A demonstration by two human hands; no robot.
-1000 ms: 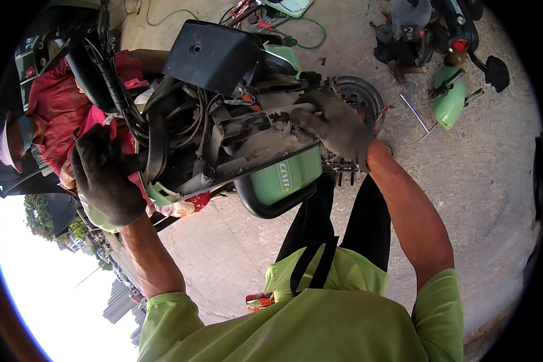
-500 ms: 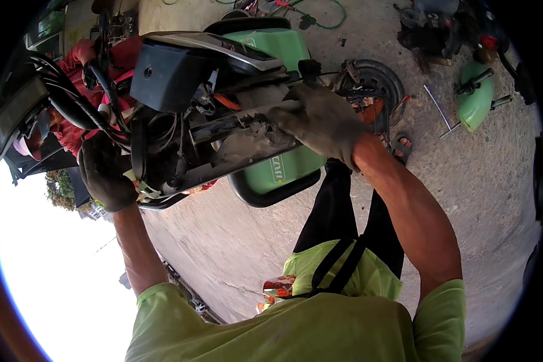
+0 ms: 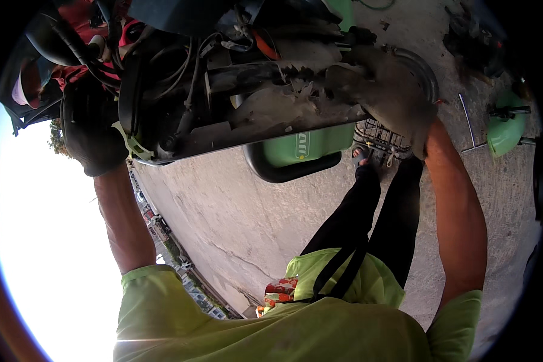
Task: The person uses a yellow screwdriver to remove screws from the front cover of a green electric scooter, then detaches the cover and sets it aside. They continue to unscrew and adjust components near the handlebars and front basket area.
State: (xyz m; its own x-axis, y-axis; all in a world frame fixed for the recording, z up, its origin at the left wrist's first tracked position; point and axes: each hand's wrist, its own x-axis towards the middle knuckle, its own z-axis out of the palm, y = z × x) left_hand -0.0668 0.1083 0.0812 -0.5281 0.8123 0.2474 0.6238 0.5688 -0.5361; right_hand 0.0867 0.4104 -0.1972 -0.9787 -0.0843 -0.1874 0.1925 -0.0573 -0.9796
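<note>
Dust is caked on the dark scooter frame, stretched between two gloved hands. The left hand is curled beside the cables at one end; whether anything is gripped cannot be told. The right hand is laid on the other end, its grip blurred. Below the frame's edge, a green box is seen. A T-shaped tool and a green shell are left on the ground.
</note>
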